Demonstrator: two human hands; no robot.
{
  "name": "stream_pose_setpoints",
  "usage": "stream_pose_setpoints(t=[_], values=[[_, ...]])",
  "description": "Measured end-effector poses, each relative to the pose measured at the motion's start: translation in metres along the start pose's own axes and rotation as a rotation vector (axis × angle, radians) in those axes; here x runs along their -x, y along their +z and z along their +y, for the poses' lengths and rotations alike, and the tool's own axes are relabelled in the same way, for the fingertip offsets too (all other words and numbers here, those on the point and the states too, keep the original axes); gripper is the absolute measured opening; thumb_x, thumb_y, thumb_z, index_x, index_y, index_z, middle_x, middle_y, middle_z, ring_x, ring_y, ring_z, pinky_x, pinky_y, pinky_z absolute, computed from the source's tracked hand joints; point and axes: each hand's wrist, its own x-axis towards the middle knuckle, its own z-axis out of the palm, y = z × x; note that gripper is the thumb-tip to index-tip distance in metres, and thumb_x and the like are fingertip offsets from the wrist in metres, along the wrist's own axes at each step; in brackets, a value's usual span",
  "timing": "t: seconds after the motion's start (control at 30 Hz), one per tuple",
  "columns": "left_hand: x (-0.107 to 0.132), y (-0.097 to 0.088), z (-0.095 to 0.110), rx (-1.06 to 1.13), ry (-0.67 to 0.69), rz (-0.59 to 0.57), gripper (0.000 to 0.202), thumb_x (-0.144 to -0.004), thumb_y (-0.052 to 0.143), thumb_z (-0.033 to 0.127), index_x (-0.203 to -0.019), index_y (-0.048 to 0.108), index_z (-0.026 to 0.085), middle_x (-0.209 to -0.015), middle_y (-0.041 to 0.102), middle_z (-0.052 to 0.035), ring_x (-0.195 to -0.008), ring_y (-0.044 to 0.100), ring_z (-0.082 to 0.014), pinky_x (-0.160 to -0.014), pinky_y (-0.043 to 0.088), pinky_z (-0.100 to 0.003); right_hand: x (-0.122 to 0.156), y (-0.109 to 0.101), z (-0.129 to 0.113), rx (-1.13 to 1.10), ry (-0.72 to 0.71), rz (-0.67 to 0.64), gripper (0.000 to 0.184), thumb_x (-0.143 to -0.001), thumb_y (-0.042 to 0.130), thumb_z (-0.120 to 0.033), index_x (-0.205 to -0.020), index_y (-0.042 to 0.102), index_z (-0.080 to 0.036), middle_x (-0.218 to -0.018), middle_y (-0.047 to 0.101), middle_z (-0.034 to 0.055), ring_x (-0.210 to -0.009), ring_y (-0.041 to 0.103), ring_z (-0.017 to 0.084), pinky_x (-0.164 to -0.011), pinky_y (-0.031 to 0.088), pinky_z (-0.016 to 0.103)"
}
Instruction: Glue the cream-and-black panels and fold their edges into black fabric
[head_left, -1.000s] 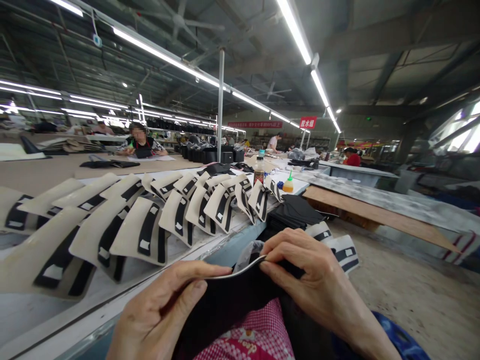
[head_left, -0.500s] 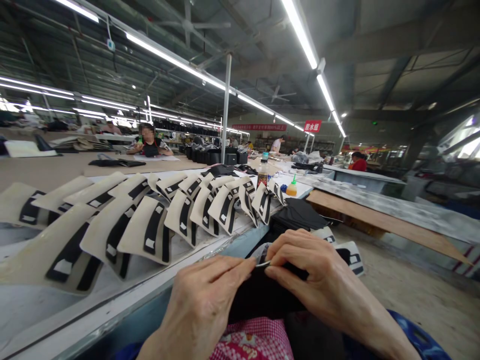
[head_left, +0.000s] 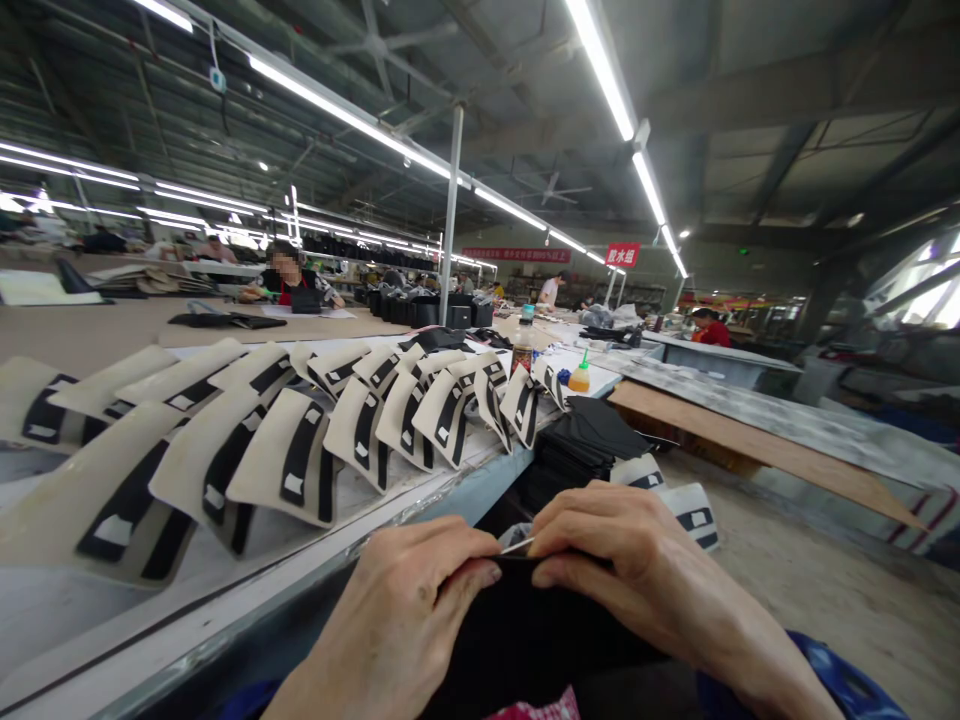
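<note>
Your left hand (head_left: 409, 600) and right hand (head_left: 626, 550) pinched the black piece (head_left: 525, 630), seemingly pressing its edge; next likely needed even pressure.

Bare left hand (head_left: 409, 595): cut off past the wrist below.
Bare right hand (head_left: 622, 555): cut off likewise.
Black sheet with a pale edge (head_left: 525, 625): partly covered by both hands, untraceable in lower outline.
Pink checked cloth (head_left: 541, 709): mostly hidden or cut off below.
Leftmost curved cream panel with black strips (head_left: 16, 390): cut off by the left edge.
Long red banner with white lettering (head_left: 504, 255): too small to read.
</note>
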Motion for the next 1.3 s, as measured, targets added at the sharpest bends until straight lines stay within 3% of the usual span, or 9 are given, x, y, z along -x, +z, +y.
stream_pose_setpoints(t=[0.2, 0.4, 0.5, 0.7, 0.83, 0.93, 1.07, 1.3], values=[[0.007, -0.011, 0.003, 0.04, -0.046, -0.037, 0.021, -0.089, 0.06, 0.009, -0.084, 0.072, 0.024, -0.072, 0.072, 0.0075, -0.063, 0.069, -0.0066, -0.062, 0.05, -0.012, 0.002, 0.0, -0.002, -0.183, 0.058, -0.031, 0.01, -0.089, 0.077, -0.024, -0.091, 0.067, -0.025, -0.095, 0.073, -0.0079, -0.085, 0.067, 0.01, -0.078, 0.045, 0.021], [0.005, -0.024, 0.006, -0.009, 0.0, 0.025, 0.022, -0.09, 0.056, 0.01, -0.081, 0.07, 0.024, -0.068, 0.07, 0.008, -0.058, 0.068, -0.0035, -0.06, 0.048, -0.006, 0.006, -0.009, 0.001, -0.149, 0.113, 0.033, 0.017, -0.092, 0.072, -0.02, -0.081, 0.059, -0.023, -0.088, 0.07, -0.0074, -0.077, 0.064, 0.009, -0.071, 0.043, 0.02], [0.008, -0.025, 0.007, 0.001, 0.027, 0.01, 0.022, -0.092, 0.054, 0.012, -0.085, 0.068, 0.027, -0.07, 0.069, 0.0085, -0.059, 0.068, -0.0043, -0.059, 0.049, -0.007, 0.006, -0.011, -0.002, -0.151, 0.104, 0.045, 0.017, -0.09, 0.073, -0.018, -0.081, 0.06, -0.023, -0.092, 0.071, -0.0078, -0.079, 0.064, 0.008, -0.072, 0.044, 0.018], [0.014, -0.018, 0.006, -0.09, 0.101, 0.024, 0.023, -0.095, 0.051, 0.009, -0.089, 0.066, 0.025, -0.073, 0.07, 0.0048, -0.067, 0.072, -0.0111, -0.065, 0.056, -0.015, 0.005, 0.001, -0.014, -0.046, 0.037, 0.046, 0.007, -0.099, 0.062, -0.031, -0.095, 0.061, -0.027, -0.099, 0.071, -0.0082, -0.087, 0.065, 0.01, -0.079, 0.045, 0.022], [0.014, -0.026, -0.001, -0.105, 0.088, 0.034, 0.017, -0.093, 0.061, 0.014, -0.097, 0.071, 0.026, -0.078, 0.075, 0.0047, -0.068, 0.073, -0.0099, -0.068, 0.058, -0.012, 0.008, 0.002, -0.01, -0.091, 0.064, 0.061, 0.01, -0.098, 0.063, -0.023, -0.091, 0.058, -0.027, -0.094, 0.068, -0.0098, -0.085, 0.064, 0.008, -0.077, 0.045, 0.02], [0.015, -0.038, -0.002, -0.044, 0.087, 0.086, 0.018, -0.095, 0.063, 0.022, -0.107, 0.073, 0.032, -0.082, 0.076, 0.0055, -0.07, 0.074, -0.0099, -0.069, 0.059, -0.012, 0.012, -0.007, 0.001, -0.162, 0.1, 0.089, 0.014, -0.096, 0.066, -0.019, -0.087, 0.059, -0.027, -0.089, 0.068, -0.0115, -0.081, 0.065, 0.006, -0.073, 0.045, 0.016], [0.016, -0.045, 0.002, 0.098, 0.089, 0.137, 0.02, -0.095, 0.063, 0.02, -0.105, 0.075, 0.031, -0.081, 0.076, 0.0044, -0.065, 0.074, -0.0103, -0.067, 0.06, -0.014, 0.013, -0.018, 0.011, -0.247, 0.124, 0.073, 0.015, -0.093, 0.069, -0.023, -0.081, 0.063, -0.028, -0.085, 0.069, -0.0114, -0.077, 0.066, 0.006, -0.07, 0.047, 0.014], [0.018, -0.037, -0.006, 0.201, 0.025, 0.027, 0.035, -0.093, 0.062, 0.009, -0.111, 0.072, 0.038, -0.092, 0.073, 0.0078, -0.077, 0.072, -0.0063, -0.071, 0.055, -0.009, 0.012, -0.021, 0.009, -0.253, 0.162, 0.061, 0.015, -0.092, 0.07, -0.024, -0.079, 0.064, -0.027, -0.084, 0.07, -0.0106, -0.077, 0.067, 0.007, -0.069, 0.047, 0.015]])
